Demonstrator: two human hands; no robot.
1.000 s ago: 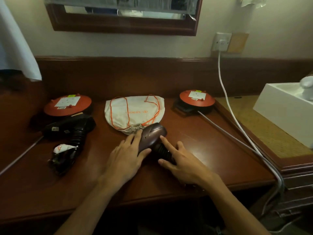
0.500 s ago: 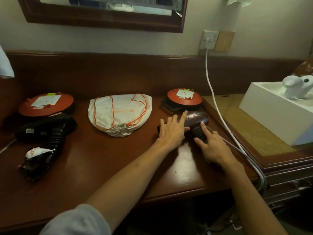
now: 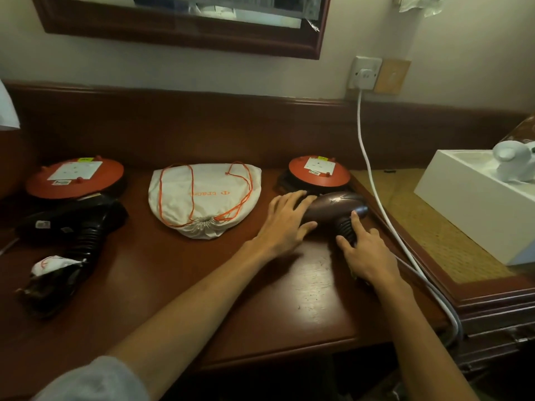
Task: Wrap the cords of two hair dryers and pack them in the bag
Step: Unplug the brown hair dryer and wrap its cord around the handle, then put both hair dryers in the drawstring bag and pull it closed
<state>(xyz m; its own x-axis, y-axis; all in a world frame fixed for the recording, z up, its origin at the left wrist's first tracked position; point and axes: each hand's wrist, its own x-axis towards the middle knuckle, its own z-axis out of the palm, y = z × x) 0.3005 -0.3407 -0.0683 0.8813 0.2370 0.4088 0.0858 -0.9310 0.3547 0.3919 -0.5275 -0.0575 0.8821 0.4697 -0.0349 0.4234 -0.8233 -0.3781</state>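
A purple-brown hair dryer (image 3: 333,208) lies on the wooden desk (image 3: 202,285) at the right, in front of an orange round base. My left hand (image 3: 285,224) rests flat on its barrel with fingers spread. My right hand (image 3: 366,253) covers its ribbed handle, index finger on the rear end. Its grey cord (image 3: 428,287) runs off the desk's right edge. A black hair dryer (image 3: 72,230) lies at the left, its cord bundled with a white tie. A white drawstring bag (image 3: 202,198) with orange strings lies flat and closed at the back centre.
Two orange round bases (image 3: 75,178) (image 3: 318,172) stand at the back left and right. A white cable (image 3: 373,175) hangs from the wall socket (image 3: 364,73) down past the desk. A white box (image 3: 474,198) sits on the side cabinet at right. A framed mirror hangs above.
Both hands slid the purple-brown hair dryer from the desk's middle, in front of the bag, to the right beside the orange base. Over the last half second they have hardly moved.
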